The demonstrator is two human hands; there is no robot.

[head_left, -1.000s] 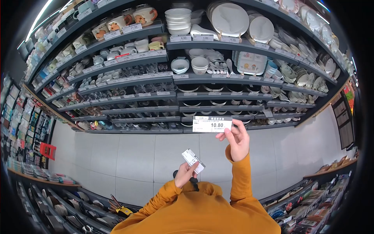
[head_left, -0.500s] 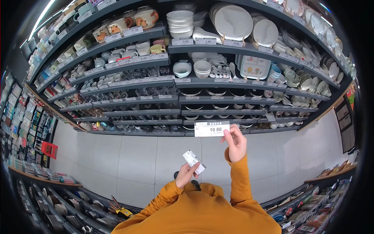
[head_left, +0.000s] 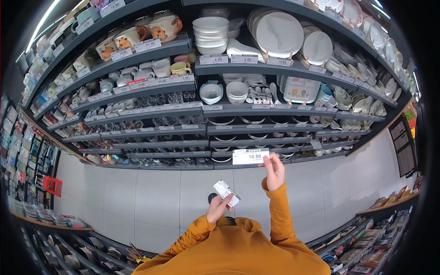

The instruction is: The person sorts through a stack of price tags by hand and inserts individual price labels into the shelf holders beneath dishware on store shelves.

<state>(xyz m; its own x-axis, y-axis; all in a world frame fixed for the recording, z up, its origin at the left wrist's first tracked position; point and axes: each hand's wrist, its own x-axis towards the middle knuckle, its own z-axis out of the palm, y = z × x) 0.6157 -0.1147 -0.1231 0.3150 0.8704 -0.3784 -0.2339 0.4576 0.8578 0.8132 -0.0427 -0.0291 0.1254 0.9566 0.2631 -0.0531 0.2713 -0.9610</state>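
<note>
Pinched between the thumb and fingers of my right hand (head_left: 274,172) is a white price tag (head_left: 245,157) printed 10.80, raised in front of the lower shelves. My left hand (head_left: 218,210) is lower, nearer my body, closed on a small stack of price tags (head_left: 226,193) held at a slant. How many tags are in that stack I cannot tell. Ahead of both hands stands a shelf unit with white bowls (head_left: 210,35), large white plates (head_left: 279,34) and patterned mugs (head_left: 165,27). Neither hand touches the shelves.
Grey floor tiles (head_left: 158,197) lie between the shelf unit and my body. A red basket-like item (head_left: 52,185) is at the left by a rack of packaged goods (head_left: 23,160). Low shelves with pans and utensils (head_left: 68,256) run behind me on both sides. A dark cabinet (head_left: 403,145) stands far right.
The shelf unit appears larger and closer. My right hand and its tag sit slightly lower in view. The left hand keeps its stack almost in the same place.
</note>
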